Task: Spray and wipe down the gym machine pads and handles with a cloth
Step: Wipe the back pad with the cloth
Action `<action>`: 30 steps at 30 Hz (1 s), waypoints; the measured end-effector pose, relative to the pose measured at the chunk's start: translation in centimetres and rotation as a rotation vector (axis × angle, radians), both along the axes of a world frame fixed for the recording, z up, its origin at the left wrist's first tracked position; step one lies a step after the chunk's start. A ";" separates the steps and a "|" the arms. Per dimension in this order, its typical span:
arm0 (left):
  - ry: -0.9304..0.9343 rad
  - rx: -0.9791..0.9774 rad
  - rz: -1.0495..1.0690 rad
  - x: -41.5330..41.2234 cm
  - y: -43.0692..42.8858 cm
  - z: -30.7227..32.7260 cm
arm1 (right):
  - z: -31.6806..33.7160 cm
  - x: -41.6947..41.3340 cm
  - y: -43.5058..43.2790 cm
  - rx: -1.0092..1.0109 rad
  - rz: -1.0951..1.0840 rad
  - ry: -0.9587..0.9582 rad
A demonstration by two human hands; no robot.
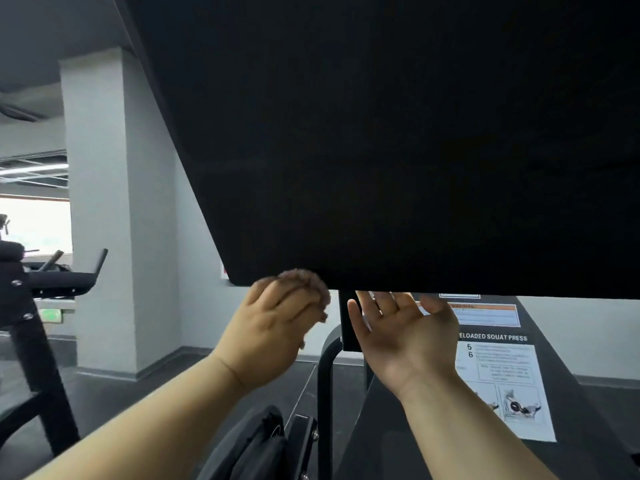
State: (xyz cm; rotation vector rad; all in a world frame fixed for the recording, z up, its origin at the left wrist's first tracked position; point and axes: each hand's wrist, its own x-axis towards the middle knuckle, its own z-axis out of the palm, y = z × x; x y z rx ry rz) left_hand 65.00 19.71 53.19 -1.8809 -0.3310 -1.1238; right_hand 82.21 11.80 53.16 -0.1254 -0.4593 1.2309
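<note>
grey gym wall behind big black pad (pixel 398 150). our left hand (pixel 273 334) bunches pinkish cloth (pixel 308 282) against pad's lower edge to wipe it; right hand (pixel 408 334) spread flat, empty, under same edge, likely steadying.

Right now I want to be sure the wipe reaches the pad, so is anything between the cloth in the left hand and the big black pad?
Nothing visible. The left hand holds the cloth bunched right at the lower edge of the black pad. The right hand is open beside it, under the same edge.
</note>
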 end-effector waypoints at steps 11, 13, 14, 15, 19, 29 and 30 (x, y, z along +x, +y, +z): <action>-0.367 0.184 -0.036 -2.4 0.9 4.8 | 0.2 -3.3 1.8 -0.008 0.066 0.042; -0.326 0.152 0.021 -2.9 2.3 2.4 | 0.0 -3.6 1.8 0.002 0.074 0.027; -0.300 0.132 0.049 -3.1 2.5 1.5 | -0.1 -3.6 1.9 0.002 0.072 0.020; -0.267 0.106 0.076 -3.4 2.5 1.0 | -0.1 -3.6 1.9 -0.001 0.067 0.013; -0.267 0.129 -0.015 -4.4 -0.6 3.4 | 0.1 -3.8 1.7 -0.009 0.044 -0.013; -0.757 -0.252 -0.139 -1.5 2.3 -1.0 | 0.0 -5.0 2.4 0.003 0.047 0.015; -0.775 -0.318 -0.144 -0.7 2.4 -3.0 | -0.1 -5.0 2.4 0.005 0.037 -0.001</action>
